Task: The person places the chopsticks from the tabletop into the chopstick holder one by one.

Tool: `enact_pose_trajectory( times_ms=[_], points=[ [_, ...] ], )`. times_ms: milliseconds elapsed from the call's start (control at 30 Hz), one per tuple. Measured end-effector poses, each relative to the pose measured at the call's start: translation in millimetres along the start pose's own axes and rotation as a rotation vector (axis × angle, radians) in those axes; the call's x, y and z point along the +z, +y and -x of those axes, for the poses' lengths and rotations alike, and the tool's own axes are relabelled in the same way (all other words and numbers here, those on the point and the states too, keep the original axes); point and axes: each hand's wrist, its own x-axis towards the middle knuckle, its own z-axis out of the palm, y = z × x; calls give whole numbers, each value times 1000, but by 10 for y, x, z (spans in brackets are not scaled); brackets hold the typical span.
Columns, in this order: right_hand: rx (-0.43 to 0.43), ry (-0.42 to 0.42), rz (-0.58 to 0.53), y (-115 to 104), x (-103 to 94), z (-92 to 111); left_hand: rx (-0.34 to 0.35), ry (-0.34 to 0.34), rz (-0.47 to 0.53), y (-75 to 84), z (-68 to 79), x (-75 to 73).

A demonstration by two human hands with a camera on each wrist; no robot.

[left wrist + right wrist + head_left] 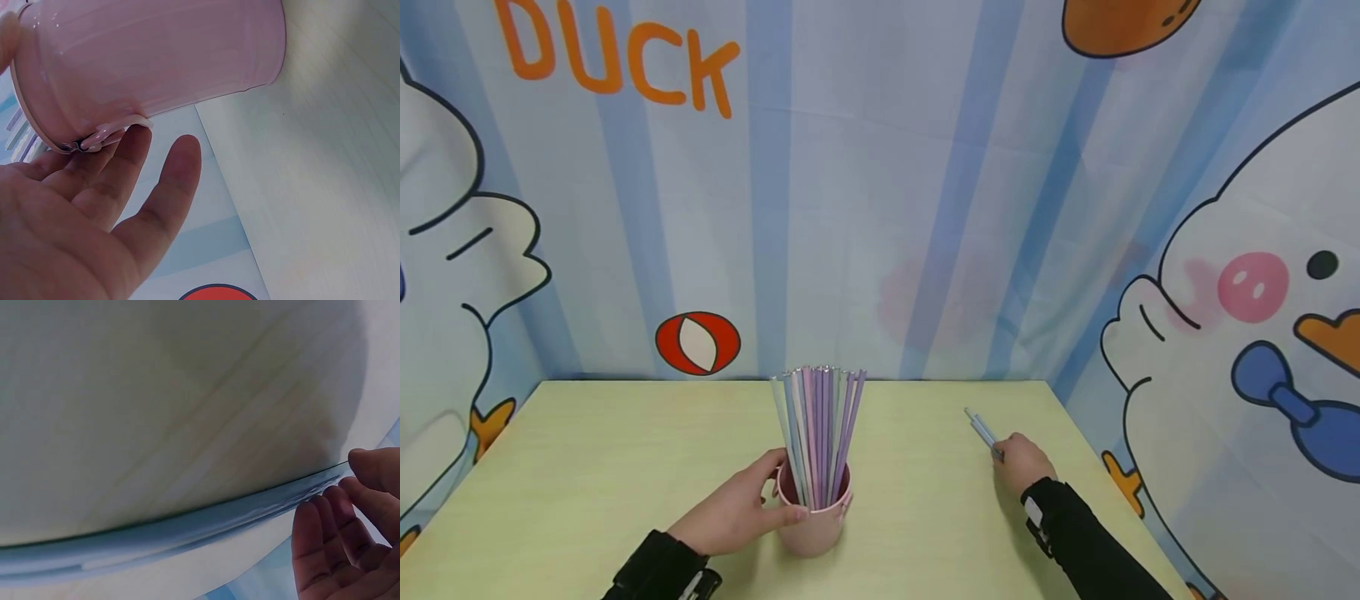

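A pink cup (pixel 811 533) stands upright on the table and holds a bundle of thin straws (pixel 820 433) in purple, pink, white and pale blue-green. My left hand (pixel 741 510) grips the cup near its rim, thumb on the near side and fingers round the far side. In the left wrist view, some fingertips touch a small pink handle-like piece (pixel 115 131) on the cup wall (pixel 162 56). Over to the right, my right hand (pixel 1024 463) pinches a few light-blue straws (pixel 981 429). The right wrist view shows these blue straws (pixel 187 528) running to my fingertips (pixel 340 497).
The pale yellow table (pixel 647 467) meets a striped blue curtain (pixel 842 208) at its back edge. More of the printed cloth (pixel 1195 450), with duck figures, hangs along the right side. Table surface lies between the cup and my right hand.
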Motion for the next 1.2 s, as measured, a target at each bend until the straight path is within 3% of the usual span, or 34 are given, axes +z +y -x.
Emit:
enact_pose_trajectory(
  times_ms=[467, 733, 1200],
  points=[
    [-25, 9, 28, -76, -14, 34, 14, 2, -2, 27, 29, -4],
    [-18, 12, -47, -191, 6, 45, 15, 2, -4, 31, 22, 1],
    [-105, -28, -93, -460, 95, 13, 16, 1, -6, 13, 17, -1]
  ],
)
